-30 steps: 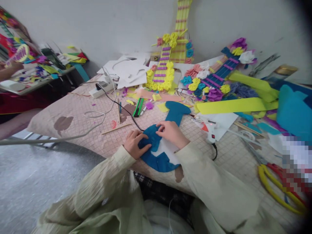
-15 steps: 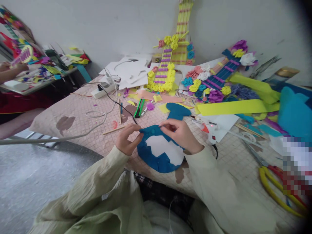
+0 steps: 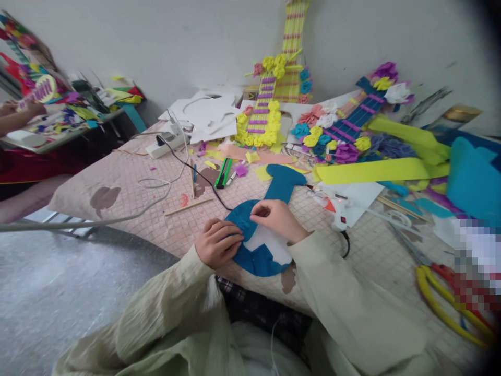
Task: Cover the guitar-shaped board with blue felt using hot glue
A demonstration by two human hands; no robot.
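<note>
A flat cutout (image 3: 258,261) with a round body and a long neck lies at the table's front edge. Blue paper covers its neck and most of the body, leaving a jagged white patch (image 3: 263,239) bare in the middle. My left hand (image 3: 219,243) is closed over the body's left edge, fingers on top and thumb hidden. Thumb and forefinger of my right hand (image 3: 276,219) pinch at the edge of the blue paper (image 3: 245,214) near the top of the body; the fingertips partly hide that spot.
A white glue gun (image 3: 338,209) lies right of the cutout, and yellow-handled scissors (image 3: 442,297) farther right. Behind are a green cutter (image 3: 224,173), a white power strip (image 3: 168,143), flower-trimmed paper guitars (image 3: 261,117) and a yellow strip (image 3: 371,171). Another person's hand (image 3: 33,109) shows far left.
My left hand has moved from the upper left edge down and right onto the body. Blue paper now covers more of the white at the upper left. My right hand has shifted slightly down.
</note>
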